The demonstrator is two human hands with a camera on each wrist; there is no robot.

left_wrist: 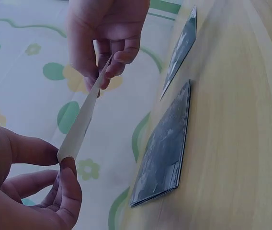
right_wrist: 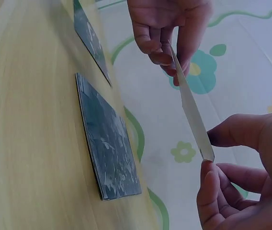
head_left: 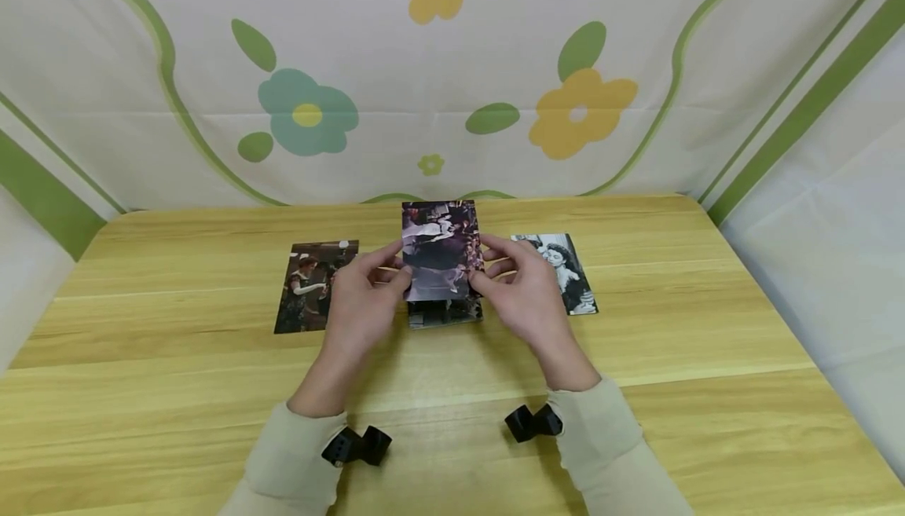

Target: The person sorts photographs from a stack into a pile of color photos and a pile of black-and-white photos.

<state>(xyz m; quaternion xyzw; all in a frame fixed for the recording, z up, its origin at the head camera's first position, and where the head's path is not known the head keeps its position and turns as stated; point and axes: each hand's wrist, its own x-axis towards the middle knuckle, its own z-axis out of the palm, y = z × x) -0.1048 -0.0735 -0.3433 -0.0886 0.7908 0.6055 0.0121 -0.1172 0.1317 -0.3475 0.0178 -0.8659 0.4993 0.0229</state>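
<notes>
A glossy photo card [head_left: 440, 245] with a figure in white is held up by both hands. My left hand [head_left: 364, 296] pinches its left edge between thumb and fingers. At the opposite edge, my right hand [head_left: 525, 288] pinches it the same way. Both wrist views show the card [left_wrist: 81, 122] nearly edge-on, raised off the table. Beneath it lies a stack of photo cards [head_left: 445, 313], mostly hidden in the head view; the right wrist view shows the stack [right_wrist: 109, 143] with a black-and-white top picture.
A dark colour photo [head_left: 304, 292] lies to the left, partly behind the left hand. On the right is a black-and-white photo [head_left: 569, 272], partly covered by the right hand. The wooden table [head_left: 452, 437] ends at a flowered cloth [head_left: 438, 68]. Both wrists carry black cameras.
</notes>
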